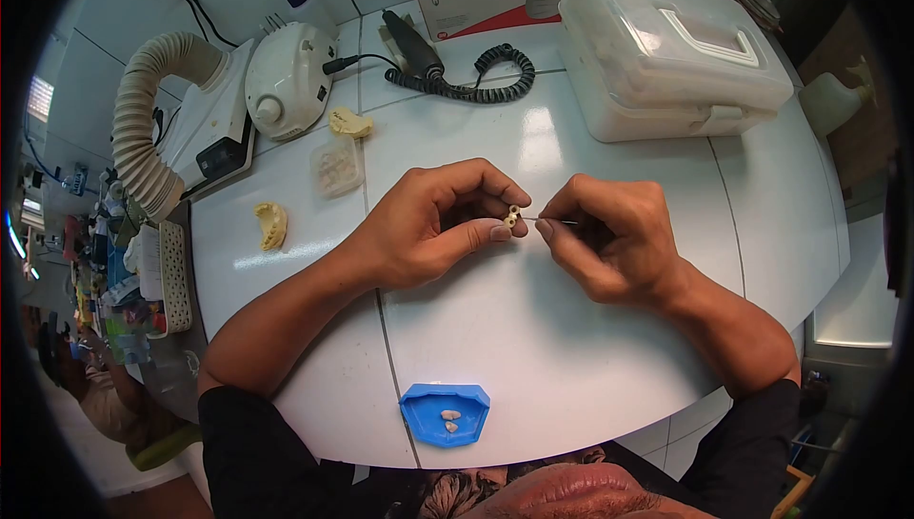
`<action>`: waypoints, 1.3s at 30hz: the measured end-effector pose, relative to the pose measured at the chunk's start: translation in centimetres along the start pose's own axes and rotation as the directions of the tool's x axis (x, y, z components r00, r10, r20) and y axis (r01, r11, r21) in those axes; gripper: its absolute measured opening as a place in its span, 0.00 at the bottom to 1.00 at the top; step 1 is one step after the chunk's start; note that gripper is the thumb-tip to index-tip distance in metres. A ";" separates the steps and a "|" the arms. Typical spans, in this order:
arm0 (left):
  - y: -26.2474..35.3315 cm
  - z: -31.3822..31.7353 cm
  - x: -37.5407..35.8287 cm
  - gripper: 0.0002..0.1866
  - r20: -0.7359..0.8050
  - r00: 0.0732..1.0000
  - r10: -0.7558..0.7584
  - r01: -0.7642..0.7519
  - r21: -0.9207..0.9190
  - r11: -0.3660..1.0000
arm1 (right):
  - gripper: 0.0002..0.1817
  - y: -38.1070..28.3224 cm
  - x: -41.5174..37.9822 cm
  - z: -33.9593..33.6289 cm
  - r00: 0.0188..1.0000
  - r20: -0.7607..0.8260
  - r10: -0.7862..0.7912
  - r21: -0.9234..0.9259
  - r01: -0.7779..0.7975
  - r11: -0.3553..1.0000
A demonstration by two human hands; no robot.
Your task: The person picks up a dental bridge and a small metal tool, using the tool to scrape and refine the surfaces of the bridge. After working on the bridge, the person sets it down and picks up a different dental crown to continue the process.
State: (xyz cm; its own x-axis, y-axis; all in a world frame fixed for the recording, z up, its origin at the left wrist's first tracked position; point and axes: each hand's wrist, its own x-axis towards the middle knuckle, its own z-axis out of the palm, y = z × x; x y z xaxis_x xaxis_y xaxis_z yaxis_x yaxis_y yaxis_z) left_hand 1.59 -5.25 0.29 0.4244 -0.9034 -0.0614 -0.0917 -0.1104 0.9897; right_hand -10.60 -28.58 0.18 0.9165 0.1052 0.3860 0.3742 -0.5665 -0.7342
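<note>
Between the thumb and fingers of my left hand point(424, 219) is a small cream dental bridge point(512, 217) with round hollows facing up. My right hand point(614, 238) pinches a thin metal rod point(530, 219), its tip right at the bridge. Most of the rod's length is covered by the fingers. Both hands are over the middle of the white table. Nearer to me lies a blue tray point(419, 414) with a couple of small tooth-coloured pieces point(450, 415) in it.
Yellowish dental casts point(271, 226) and a small clear box point(338, 169) lie to the left. Behind stand a white control unit point(290, 81), a ribbed hose point(143, 119), a corded handpiece point(414, 46), a mask box point(495, 0) and a translucent case point(666, 62). Another person sits at far left.
</note>
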 end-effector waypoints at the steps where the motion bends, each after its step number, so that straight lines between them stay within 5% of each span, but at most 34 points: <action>1: -0.1 0.0 0.0 0.16 0.002 1.000 0.007 -0.007 0.005 1.000 | 0.04 0.0 0.0 0.0 1.000 -0.001 0.003 0.001 -0.003 1.000; 39: 0.3 0.3 -0.1 0.12 -0.032 0.999 0.025 -0.016 0.256 0.967 | 0.07 0.8 -0.2 1.0 0.990 0.028 -0.139 -0.096 0.142 0.985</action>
State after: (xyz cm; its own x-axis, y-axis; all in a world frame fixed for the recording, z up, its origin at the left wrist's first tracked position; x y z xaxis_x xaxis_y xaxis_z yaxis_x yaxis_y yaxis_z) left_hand 1.24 -5.27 0.57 0.4506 -0.8921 -0.0327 -0.3258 -0.1985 0.9244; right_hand -10.34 -28.17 -1.04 0.8589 0.2061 0.4688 0.4849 -0.6214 -0.6154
